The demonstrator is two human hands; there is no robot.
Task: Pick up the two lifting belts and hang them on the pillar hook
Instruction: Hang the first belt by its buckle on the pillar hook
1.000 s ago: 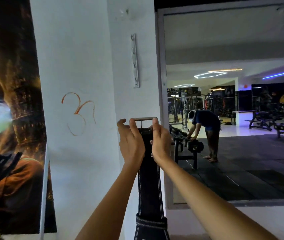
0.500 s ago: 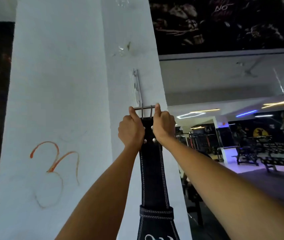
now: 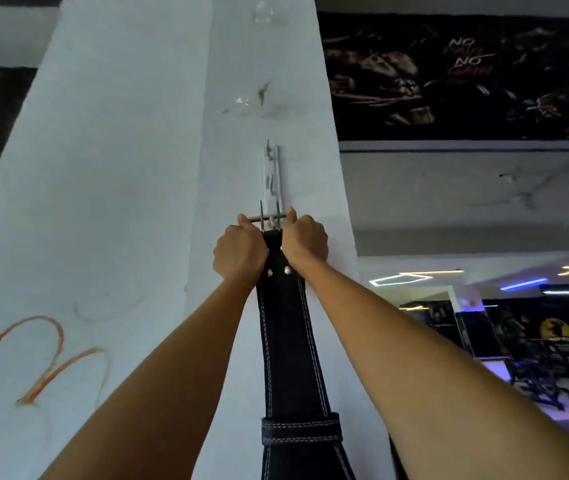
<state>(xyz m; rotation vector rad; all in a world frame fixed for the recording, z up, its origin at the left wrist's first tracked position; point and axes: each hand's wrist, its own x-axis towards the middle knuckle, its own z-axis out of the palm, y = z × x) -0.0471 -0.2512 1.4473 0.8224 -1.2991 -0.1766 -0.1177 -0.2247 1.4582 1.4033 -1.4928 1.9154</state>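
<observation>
Vs. 1 s ago: I raise both hands w/ the belt (image 3: 288, 341) up the pillar (image 3: 120, 202). Buckle (image 3: 269, 218) now sits at the bottom end of the hook rail (image 3: 271, 178); earlier it was well below it. My left hand (image 3: 239, 254) and right hand (image 3: 305, 242) grip tighter, as closed fists beside the strap. Both prongs point up, overlapping the rail's lower end. Arms are more extended. The view tilts up: the orange mark (image 3: 51, 358) drops to lower left.

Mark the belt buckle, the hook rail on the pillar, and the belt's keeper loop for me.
belt buckle (image 3: 269, 218), head view, on its metal crossbar.
hook rail (image 3: 270, 178), head view, on the white plate's middle.
keeper loop (image 3: 300, 429), head view, on the stitched band.
</observation>
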